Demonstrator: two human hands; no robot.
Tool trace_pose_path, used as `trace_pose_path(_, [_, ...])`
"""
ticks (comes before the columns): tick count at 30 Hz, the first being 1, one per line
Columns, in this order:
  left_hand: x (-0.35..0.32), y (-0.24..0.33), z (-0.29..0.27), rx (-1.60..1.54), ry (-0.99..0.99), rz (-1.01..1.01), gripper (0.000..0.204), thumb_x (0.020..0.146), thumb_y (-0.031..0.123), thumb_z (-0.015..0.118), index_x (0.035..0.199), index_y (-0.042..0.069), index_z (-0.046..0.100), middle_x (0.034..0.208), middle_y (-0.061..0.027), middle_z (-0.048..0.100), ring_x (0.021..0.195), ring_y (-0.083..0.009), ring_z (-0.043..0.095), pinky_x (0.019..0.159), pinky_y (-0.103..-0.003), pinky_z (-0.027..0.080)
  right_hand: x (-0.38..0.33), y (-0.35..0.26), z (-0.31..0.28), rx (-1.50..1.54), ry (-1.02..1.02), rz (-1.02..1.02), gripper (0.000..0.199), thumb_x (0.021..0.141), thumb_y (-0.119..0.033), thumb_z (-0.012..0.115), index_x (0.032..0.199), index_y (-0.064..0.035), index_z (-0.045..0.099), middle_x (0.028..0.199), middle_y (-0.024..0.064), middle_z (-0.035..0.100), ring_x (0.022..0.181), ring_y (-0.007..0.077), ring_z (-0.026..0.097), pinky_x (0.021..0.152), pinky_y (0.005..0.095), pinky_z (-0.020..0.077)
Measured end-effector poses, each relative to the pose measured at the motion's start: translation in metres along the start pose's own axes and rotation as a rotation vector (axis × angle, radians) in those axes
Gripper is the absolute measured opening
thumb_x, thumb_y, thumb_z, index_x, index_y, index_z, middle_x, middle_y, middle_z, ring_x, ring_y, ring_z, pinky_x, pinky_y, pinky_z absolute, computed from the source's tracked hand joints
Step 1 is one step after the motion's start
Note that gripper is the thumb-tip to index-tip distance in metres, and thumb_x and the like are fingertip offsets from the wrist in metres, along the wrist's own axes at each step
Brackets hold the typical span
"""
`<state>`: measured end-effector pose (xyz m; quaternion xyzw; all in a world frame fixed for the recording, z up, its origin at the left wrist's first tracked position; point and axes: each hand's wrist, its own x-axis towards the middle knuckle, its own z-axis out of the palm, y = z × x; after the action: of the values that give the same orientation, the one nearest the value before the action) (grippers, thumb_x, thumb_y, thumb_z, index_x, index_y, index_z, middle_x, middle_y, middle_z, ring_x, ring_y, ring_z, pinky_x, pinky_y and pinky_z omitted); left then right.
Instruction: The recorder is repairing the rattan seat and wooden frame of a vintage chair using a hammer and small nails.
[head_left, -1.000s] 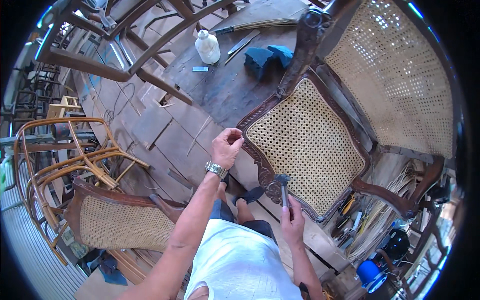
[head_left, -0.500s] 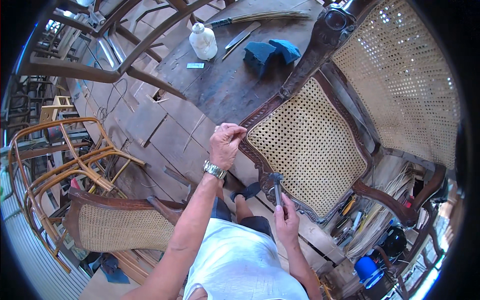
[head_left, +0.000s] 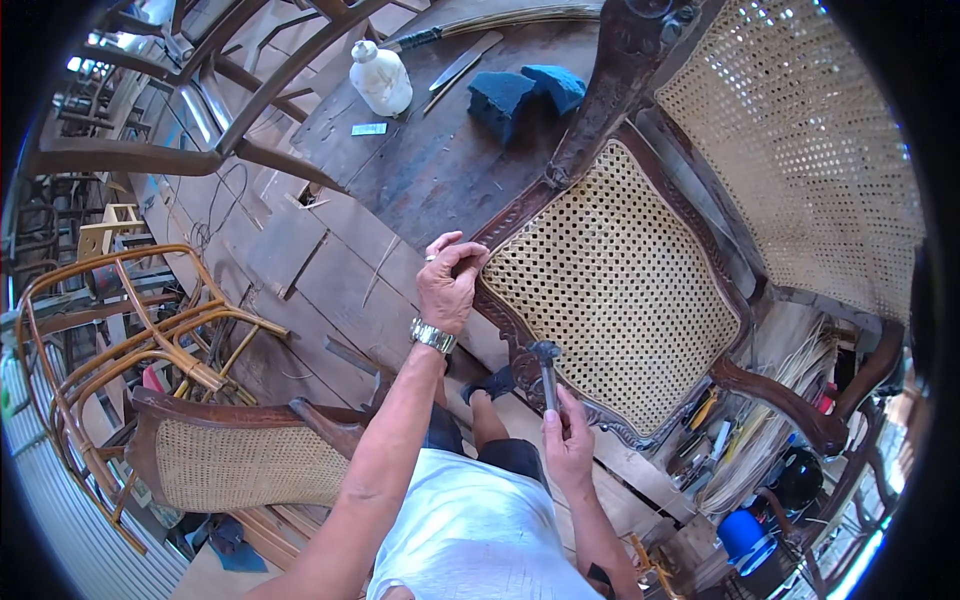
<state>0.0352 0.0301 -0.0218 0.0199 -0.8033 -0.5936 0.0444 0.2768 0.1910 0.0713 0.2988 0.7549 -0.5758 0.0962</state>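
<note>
A carved dark wooden chair with a woven cane seat (head_left: 620, 300) lies in front of me, its cane back (head_left: 790, 150) rising at the right. At the left edge of the seat, my left hand (head_left: 447, 285) pinches thumb and forefinger together against the wooden frame. Whatever those fingertips hold, if anything, is too small to make out. A hammer (head_left: 549, 384) is in my right hand (head_left: 569, 445), gripped by its handle. Its head is raised near the seat's front rail, apart from my left hand.
On the wooden tabletop (head_left: 430, 190) beyond are a white bottle (head_left: 381, 80), a knife (head_left: 467, 60), blue foam-like blocks (head_left: 500, 100) and a bundle of thin strips (head_left: 510, 20). A rattan frame (head_left: 170, 345) and another cane chair (head_left: 250, 455) stand left. Cane strands (head_left: 770, 430) and a blue container (head_left: 745, 540) lie right.
The view has shifted slightly, so the tabletop things sit further left. My left hand's other fingers have lifted and spread while the pinch stays at the seat edge. The hammer remains in my right hand.
</note>
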Motion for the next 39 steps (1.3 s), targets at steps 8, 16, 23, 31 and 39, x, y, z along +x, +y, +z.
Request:
trace_pose_path(8, [-0.006, 0.007, 0.008, -0.023, 0.101, -0.035, 0.015, 0.083, 0.000, 0.081, 0.095, 0.006, 0.078, 0.095, -0.0056, 0.077, 0.111, -0.0200, 0.067, 0.089, -0.033, 0.055, -0.002, 0.012, -0.005, 0.003, 0.011, -0.006, 0.041, 0.103, -0.013, 0.062, 0.143, -0.0050, 0.057, 0.096, 0.0037, 0.066, 0.080, 0.0101, 0.058, 0.072, 0.0256, 0.0500])
trace_pose_path(16, [-0.010, 0.006, 0.009, -0.019, 0.133, -0.021, 0.014, 0.083, 0.001, 0.082, 0.095, 0.007, 0.080, 0.093, -0.0055, 0.077, 0.108, -0.0184, 0.068, 0.086, -0.031, 0.056, -0.001, 0.014, -0.015, -0.001, 0.001, 0.031, 0.042, 0.103, -0.015, 0.062, 0.144, -0.0043, 0.057, 0.098, 0.0039, 0.067, 0.083, 0.0105, 0.059, 0.075, 0.0261, 0.0502])
trace_pose_path(23, [-0.012, 0.006, 0.013, 0.000, 0.171, 0.021, 0.014, 0.083, 0.001, 0.082, 0.095, 0.008, 0.080, 0.092, -0.0040, 0.077, 0.107, -0.0189, 0.067, 0.086, -0.032, 0.055, 0.001, 0.012, -0.016, 0.010, -0.015, -0.006, 0.042, 0.104, -0.016, 0.062, 0.144, -0.0031, 0.057, 0.100, 0.0044, 0.067, 0.084, 0.0097, 0.058, 0.076, 0.0251, 0.0503])
trace_pose_path(31, [-0.013, 0.010, 0.016, -0.006, 0.199, 0.008, 0.013, 0.083, 0.001, 0.081, 0.094, 0.009, 0.079, 0.091, -0.0040, 0.077, 0.107, -0.0200, 0.068, 0.087, -0.032, 0.055, 0.005, 0.012, -0.015, 0.006, -0.019, -0.023, 0.043, 0.104, -0.017, 0.062, 0.144, -0.0020, 0.056, 0.102, 0.0051, 0.067, 0.083, 0.0098, 0.058, 0.074, 0.0247, 0.0501])
trace_pose_path(39, [-0.012, 0.004, 0.014, 0.032, 0.193, 0.038, 0.012, 0.083, 0.003, 0.082, 0.094, 0.009, 0.079, 0.092, -0.0044, 0.077, 0.105, -0.0214, 0.068, 0.087, -0.034, 0.055, 0.009, 0.005, -0.018, -0.001, -0.040, -0.031, 0.043, 0.104, -0.016, 0.062, 0.143, -0.0005, 0.056, 0.098, 0.0074, 0.068, 0.079, 0.0108, 0.059, 0.074, 0.0255, 0.0504])
